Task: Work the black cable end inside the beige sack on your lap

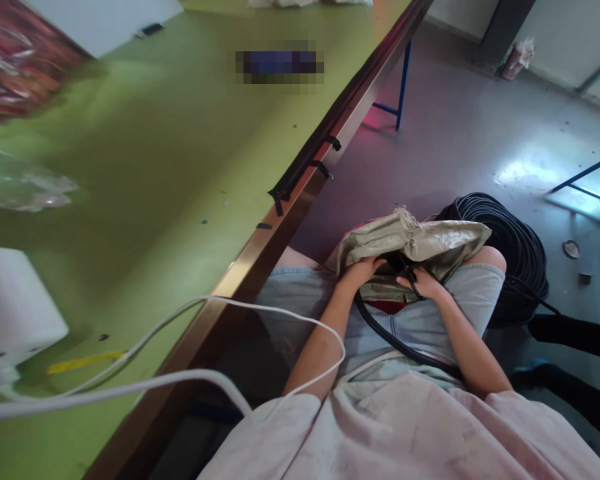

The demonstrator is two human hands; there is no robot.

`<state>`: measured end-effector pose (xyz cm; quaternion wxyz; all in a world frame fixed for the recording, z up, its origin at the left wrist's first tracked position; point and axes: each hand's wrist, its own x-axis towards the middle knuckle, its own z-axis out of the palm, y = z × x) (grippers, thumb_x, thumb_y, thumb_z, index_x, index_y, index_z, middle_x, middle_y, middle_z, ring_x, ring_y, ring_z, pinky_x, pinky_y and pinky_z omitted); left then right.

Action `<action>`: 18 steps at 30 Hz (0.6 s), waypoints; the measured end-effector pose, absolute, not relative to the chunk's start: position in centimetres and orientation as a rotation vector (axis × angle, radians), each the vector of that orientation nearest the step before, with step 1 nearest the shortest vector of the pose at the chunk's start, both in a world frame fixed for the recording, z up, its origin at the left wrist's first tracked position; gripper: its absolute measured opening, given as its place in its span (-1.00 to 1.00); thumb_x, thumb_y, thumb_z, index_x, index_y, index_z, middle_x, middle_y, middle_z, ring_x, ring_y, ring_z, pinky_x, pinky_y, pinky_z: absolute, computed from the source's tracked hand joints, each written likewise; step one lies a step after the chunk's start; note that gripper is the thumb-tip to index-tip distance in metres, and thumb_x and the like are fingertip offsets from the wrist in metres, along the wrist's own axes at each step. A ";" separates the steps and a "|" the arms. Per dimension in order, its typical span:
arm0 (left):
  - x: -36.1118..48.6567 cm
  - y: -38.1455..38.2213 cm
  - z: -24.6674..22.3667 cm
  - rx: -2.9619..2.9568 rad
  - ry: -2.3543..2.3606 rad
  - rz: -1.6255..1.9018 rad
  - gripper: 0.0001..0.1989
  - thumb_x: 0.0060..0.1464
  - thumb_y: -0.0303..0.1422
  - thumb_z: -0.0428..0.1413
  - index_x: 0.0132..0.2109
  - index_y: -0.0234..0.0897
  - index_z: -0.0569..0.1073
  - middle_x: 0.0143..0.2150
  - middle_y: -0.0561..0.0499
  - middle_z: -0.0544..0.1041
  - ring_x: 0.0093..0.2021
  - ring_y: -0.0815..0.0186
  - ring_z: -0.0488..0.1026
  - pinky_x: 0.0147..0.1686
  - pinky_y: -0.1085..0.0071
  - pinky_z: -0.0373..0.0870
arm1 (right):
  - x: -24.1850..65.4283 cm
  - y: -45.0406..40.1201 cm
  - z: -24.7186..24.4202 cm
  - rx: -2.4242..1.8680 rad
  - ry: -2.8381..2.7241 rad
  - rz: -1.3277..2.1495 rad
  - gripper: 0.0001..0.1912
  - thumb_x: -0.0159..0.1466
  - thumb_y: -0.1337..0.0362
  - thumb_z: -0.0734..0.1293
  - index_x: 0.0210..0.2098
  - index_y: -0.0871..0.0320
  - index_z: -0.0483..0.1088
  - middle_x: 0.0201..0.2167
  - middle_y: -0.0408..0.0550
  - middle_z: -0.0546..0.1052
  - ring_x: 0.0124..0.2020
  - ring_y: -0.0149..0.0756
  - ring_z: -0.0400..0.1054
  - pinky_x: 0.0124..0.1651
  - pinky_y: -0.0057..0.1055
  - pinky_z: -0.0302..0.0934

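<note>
A woven tan sack (pixel 395 237) lies across my lap with its mouth open toward me. My left hand (pixel 364 270) reaches into the mouth from the left; its fingertips are hidden among dark material inside. My right hand (pixel 424 283) is at the mouth's right side, closed around a thin black piece of cable. A thicker black cable (pixel 390 335) starts near my left wrist and curves over my lap to beneath my right forearm. What else the sack holds cannot be made out.
On my left runs a green-topped table (pixel 145 167) with a metal edge. It bears a white charger block (pixel 17 307) with white cords crossing to me, and a clear plastic bottle (pixel 20 180). A black cable coil (pixel 500 247) lies right, near another person's dark-clothed legs (pixel 575 340).
</note>
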<state>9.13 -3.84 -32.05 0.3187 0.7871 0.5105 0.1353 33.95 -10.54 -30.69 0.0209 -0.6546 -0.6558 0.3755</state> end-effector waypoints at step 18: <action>18.0 4.7 -24.3 2.002 1.244 0.473 -0.64 0.43 -0.32 -0.05 0.23 -0.34 0.44 0.20 -0.20 0.55 0.22 0.22 0.50 0.28 0.35 0.37 | 37.2 -9.4 -30.2 -2.081 -1.238 0.573 -0.51 0.23 -0.14 0.44 -0.15 0.15 0.40 0.12 0.25 0.36 0.18 0.01 0.33 0.33 -0.10 0.21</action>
